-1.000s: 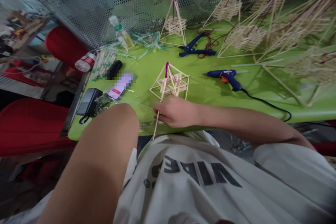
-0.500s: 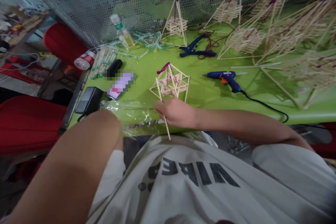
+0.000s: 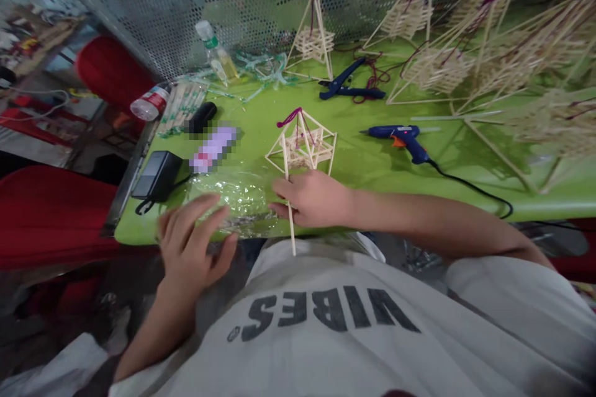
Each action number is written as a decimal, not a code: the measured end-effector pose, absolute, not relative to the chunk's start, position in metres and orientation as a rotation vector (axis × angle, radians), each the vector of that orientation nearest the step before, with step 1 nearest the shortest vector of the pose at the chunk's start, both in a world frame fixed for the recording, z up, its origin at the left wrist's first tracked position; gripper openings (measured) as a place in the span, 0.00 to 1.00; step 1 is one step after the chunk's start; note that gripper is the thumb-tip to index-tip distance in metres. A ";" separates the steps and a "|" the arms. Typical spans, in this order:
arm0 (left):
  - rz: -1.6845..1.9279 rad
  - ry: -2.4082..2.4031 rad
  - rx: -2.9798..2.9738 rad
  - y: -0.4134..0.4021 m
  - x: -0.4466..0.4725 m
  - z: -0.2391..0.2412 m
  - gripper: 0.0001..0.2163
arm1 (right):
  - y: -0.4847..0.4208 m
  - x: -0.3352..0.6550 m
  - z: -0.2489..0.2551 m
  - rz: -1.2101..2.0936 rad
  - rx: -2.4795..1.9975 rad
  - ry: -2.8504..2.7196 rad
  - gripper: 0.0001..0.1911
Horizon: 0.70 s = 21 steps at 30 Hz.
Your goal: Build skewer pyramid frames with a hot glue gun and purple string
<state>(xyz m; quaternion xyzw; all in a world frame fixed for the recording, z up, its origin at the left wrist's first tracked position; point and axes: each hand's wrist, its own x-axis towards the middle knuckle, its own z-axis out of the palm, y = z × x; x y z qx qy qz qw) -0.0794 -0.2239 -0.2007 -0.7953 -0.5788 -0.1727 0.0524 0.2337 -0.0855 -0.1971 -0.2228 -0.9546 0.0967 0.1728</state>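
Observation:
A thin wooden stick (image 3: 292,231) is pinched in my right hand (image 3: 314,200), its lower end pointing toward my shirt. Just beyond that hand stands a small wooden-stick frame (image 3: 321,142) with a stacked lattice inside and purple yarn (image 3: 291,116) at its peak. The stick's upper end overlaps the frame's near side; whether they touch I cannot tell. My left hand (image 3: 189,239) hovers at the table's near edge with fingers spread and nothing in them. Clear plastic wrap (image 3: 242,195) lies between my two hands.
A blue glue gun (image 3: 400,136) and blue cutters (image 3: 347,84) lie right of the frame. Several finished stick pyramids (image 3: 447,68) crowd the right. A bottle (image 3: 216,56), stick bundles (image 3: 179,111), a phone (image 3: 216,146) and a black device (image 3: 157,175) are on the left.
My left hand has come into full view, open near the plastic wrap. The stick in my right hand has swung slightly, its upper end right and its lower end left.

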 end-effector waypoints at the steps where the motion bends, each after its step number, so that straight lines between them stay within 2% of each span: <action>1: -0.542 -1.758 -2.414 -0.219 -0.082 -0.210 0.28 | -0.085 0.236 -0.196 0.259 -0.599 -2.703 0.17; 6: -0.246 -1.769 -2.502 -0.217 -0.093 -0.257 0.36 | -0.077 0.246 -0.191 0.192 -0.499 -2.709 0.14; 11: -0.162 -1.771 -2.370 -0.244 -0.103 -0.263 0.36 | -0.075 0.251 -0.182 0.119 -0.467 -2.761 0.17; 21: -0.460 -1.744 -2.194 -0.262 -0.154 -0.313 0.37 | -0.074 0.269 -0.170 0.050 -0.387 -2.777 0.23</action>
